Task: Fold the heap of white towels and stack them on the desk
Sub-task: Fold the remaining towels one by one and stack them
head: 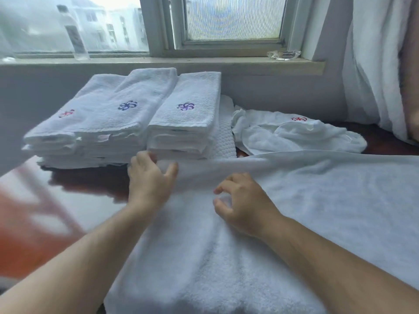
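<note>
Folding step, mid-task by my read. My left hand point(149, 177) is at the far left corner of the big towel point(317, 200), which is spread across the near side of the desk point(90, 189). Fingers curled round the edge, thumb out on top of the cloth, so it grips it. The edge stands up as a taut ridge running right, probably to carry that side over for a fold. My right hand point(240, 200) sits on the towel's middle just beside the left. Fingers loosely curled, thumb and forefinger apart, no cloth between them that I can see; likely there to hold the fold line down. It's blurry, so I'm not firm on that. Done towels: left stack point(108, 123) and second stack point(188, 118), side by side against the wall under the sill, clear of the folding space. A waffle-weave cloth point(224, 137) leans against the second stack. The unfolded heap point(294, 134) lies back right, near the curtain point(374, 64), within reach for later. A glass dish point(284, 55) is on the sill.
</note>
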Motion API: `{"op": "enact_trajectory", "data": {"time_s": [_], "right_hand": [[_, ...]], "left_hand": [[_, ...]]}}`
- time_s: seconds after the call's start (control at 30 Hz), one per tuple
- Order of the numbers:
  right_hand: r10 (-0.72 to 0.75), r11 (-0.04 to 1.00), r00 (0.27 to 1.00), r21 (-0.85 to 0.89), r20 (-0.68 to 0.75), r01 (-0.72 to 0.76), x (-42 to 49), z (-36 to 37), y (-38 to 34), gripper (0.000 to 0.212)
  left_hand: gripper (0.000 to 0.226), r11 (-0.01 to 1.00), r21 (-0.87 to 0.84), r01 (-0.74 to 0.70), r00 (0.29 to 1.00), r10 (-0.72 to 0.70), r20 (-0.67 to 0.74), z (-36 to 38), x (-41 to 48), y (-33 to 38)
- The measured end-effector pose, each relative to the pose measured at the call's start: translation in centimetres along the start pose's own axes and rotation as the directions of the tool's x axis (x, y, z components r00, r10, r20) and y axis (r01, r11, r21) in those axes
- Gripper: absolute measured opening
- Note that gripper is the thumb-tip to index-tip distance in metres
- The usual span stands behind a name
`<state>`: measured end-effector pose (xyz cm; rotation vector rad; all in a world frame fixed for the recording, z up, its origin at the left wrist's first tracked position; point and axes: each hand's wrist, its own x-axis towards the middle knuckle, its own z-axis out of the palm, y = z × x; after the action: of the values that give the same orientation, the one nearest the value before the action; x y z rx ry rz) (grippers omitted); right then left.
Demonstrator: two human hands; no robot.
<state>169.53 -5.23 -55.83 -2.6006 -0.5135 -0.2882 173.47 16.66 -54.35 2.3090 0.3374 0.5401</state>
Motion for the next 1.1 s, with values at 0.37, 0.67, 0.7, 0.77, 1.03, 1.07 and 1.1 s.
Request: {"op": "enact_trajectory", "data": {"time_s": [0.37,0.67,0.7,0.77,1.03,1.07,1.1], "right_hand": [[-0.155,0.982,0.972,-0.084,0.174,0.172,-1.2,1.1,-2.5,0.048],[-0.124,0.964,0.924,-0.179,0.361,0.199,1.0,2.7,-2.3,0.061],[-0.123,0.962,0.925,-0.187,0.359,0.2,1.3,2.8,-2.2,0.061],[-0.122,0.961,0.928,-0.191,0.353,0.199,1.8,3.0,-2.2,0.062],[-0.155,0.935,0.952,-0.27,0.265,0.227,1.5,2.7,-3.2,0.059],[-0.175,0.928,0.953,-0.282,0.248,0.244,1.3,2.7,-3.4,0.056],[-0.192,0.923,0.952,-0.286,0.239,0.258,1.1,2.7,-3.6,0.052]], "left_hand": [[0.021,0.923,-0.364,-0.125,0.854,0.286,0.434,-2.2,2.3,1.1],[0.027,0.881,-0.264,-0.392,0.877,0.444,0.181,-5.9,4.6,2.4],[0.03,0.876,-0.251,-0.412,0.869,0.461,0.181,-6.3,4.8,2.3],[0.029,0.882,-0.274,-0.384,0.859,0.449,0.244,-6.8,5.0,2.0],[0.021,0.986,-0.163,0.032,0.752,0.084,0.654,-5.3,3.5,1.3],[0.023,0.994,-0.106,-0.009,0.743,0.078,0.665,-5.0,3.3,1.3],[0.022,0.995,-0.052,-0.09,0.751,0.103,0.652,-4.9,3.0,1.4]]}}
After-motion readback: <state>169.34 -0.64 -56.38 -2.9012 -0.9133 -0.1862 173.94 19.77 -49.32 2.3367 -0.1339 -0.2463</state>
